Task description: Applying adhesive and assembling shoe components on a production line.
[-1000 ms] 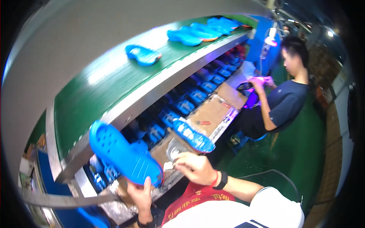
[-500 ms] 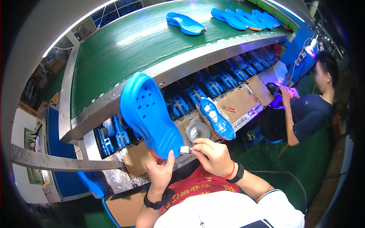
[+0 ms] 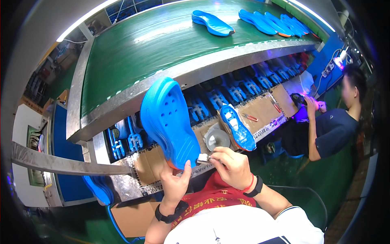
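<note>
My left hand grips the lower end of a large blue shoe sole, thumb on its face and fingers behind. The sole stands tilted up, showing several small holes in its upper part and an orange patch at the bottom edge. Between the thumb and fingers of my right hand is a small brush with a pale, flat head. That head meets the sole's lower right edge, or comes very close to it. Just beyond my right hand are a grey bowl and another blue sole, whose inside looks wet and whitish.
Behind the cardboard-covered bench runs a green conveyor belt with a metal edge, bearing several blue soles. Blue clamps line the shelf beneath it. Red-handled pliers lie on the cardboard. A co-worker sits at right.
The whole scene has shifted slightly to the right in the picture. Both hands keep their grips, and the brush head stays by the sole's lower edge.
</note>
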Motion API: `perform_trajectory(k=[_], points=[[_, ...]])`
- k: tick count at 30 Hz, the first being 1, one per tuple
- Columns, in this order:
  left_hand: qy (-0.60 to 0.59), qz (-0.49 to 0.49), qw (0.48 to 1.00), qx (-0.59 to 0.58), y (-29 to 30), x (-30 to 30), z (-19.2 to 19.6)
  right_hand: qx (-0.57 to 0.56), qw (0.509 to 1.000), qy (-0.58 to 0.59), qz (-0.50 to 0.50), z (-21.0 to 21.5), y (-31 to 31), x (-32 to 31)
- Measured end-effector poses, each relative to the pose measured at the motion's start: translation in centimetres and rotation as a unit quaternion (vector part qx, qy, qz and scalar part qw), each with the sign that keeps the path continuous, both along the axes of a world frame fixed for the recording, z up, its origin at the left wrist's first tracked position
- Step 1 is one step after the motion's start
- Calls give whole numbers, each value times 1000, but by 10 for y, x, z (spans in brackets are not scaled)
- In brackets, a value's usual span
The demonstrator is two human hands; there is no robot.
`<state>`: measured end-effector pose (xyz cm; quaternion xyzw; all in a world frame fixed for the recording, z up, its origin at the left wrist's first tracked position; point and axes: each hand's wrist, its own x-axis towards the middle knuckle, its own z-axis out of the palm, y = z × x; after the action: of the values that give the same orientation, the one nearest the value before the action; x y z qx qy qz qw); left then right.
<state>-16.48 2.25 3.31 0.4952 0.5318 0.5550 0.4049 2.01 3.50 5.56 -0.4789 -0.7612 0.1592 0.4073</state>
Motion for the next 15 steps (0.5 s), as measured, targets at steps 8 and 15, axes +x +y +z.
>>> perform_trajectory(k=[8,15], points=[[-32,-37,999,-24,15,13,-3,31,994,-13,-101,6,-2,22],[-143,-267,951,64,119,104,36,16,949,138,-282,5,-28,101]])
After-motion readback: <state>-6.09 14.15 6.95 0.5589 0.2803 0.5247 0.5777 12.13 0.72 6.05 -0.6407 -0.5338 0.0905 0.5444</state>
